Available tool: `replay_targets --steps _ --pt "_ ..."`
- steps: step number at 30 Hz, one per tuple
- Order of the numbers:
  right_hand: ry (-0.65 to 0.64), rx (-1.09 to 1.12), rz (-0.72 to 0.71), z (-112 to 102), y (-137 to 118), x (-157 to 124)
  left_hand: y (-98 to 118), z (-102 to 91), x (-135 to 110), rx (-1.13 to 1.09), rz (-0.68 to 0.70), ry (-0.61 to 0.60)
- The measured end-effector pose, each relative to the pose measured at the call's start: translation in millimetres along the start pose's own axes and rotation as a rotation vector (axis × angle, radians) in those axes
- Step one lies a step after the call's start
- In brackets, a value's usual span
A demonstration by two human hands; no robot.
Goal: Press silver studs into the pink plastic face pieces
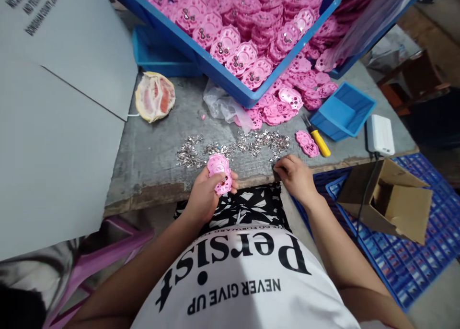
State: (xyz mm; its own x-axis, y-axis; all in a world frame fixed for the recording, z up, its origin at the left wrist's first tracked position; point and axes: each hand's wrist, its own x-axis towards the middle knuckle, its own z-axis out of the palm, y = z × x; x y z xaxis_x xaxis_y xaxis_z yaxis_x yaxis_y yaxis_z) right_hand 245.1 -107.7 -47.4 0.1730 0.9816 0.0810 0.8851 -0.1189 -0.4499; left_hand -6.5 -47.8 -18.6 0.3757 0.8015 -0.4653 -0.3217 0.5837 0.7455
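Dozens of pink parts, one screwdriver, one carton, one fruit

Pink casing: smooth plastic. Small parts: shiny metal (worktop matt).

The site is a workshop. Indicators, located relative to the counter: a large blue bin of similar pink plastic parts stands at its rear; loose small metal pieces lie near its front edge; a yellow-handled tool lies toward its right end.
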Motion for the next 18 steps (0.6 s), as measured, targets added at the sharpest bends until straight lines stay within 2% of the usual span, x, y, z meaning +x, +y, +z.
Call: replay_targets --steps 4,10,18 --pt "0.043 0.106 -0.016 1 -10 14 4 6.8 2 -0.051 0.000 -0.063" --pt "0.176 0.327 0.060 10 -30 31 7 9.8 8 -0.249 -0.069 -0.127" --pt "0.232 0.185 0.036 19 -21 40 0 -0.6 16 -0.263 0.020 -0.165"
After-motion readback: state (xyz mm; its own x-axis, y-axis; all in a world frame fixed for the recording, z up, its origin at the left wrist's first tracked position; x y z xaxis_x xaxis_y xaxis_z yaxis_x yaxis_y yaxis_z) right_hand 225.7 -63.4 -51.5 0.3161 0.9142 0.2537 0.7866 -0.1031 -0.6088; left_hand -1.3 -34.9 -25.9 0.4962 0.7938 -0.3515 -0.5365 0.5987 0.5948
